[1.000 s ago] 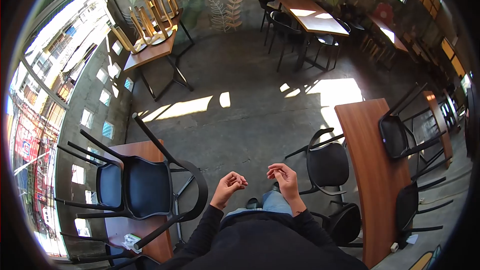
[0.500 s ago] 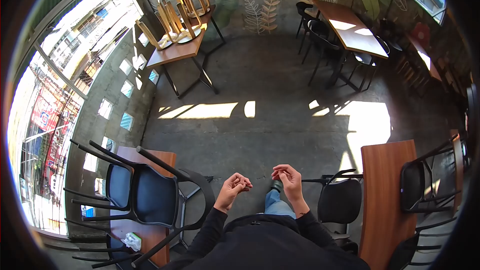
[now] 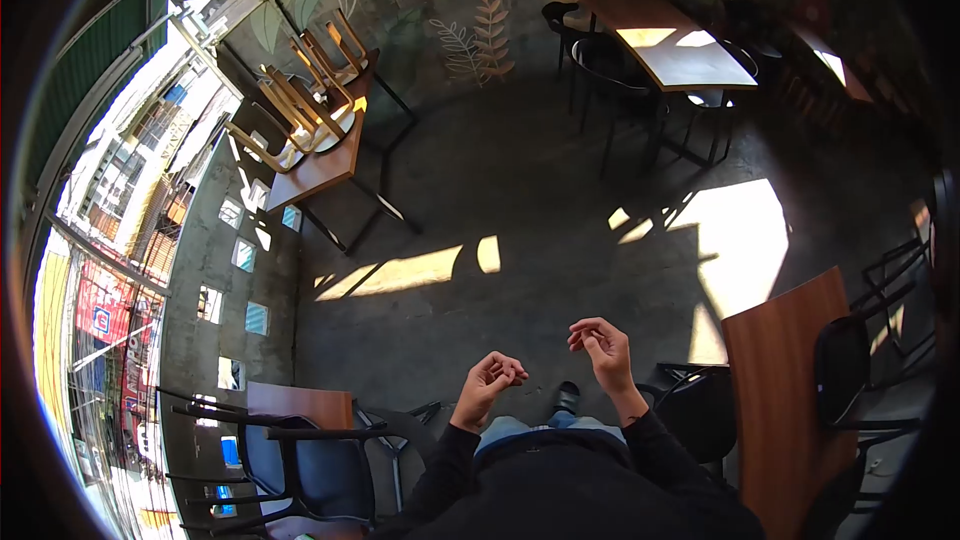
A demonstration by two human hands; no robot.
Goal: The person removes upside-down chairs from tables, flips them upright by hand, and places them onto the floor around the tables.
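Note:
My left hand is raised in front of my body, its fingers loosely curled and a little apart, with nothing visible in it. Level with it on the right, and slightly higher, my right hand is half curled, thumb and fingers apart, also without a visible object. The two hands do not touch each other or any furniture. Below them show my jeans and one dark shoe on the grey floor.
Black chairs rest on a wooden table at lower left. At lower right are another table, a black chair beside it and upturned chairs. Wooden stools top a far-left table; a farther table has chairs around it.
The view has moved forward and turned, so the near tables and chairs sit lower in the picture. Both hands stay raised and loosely curled, now slightly farther right in view.

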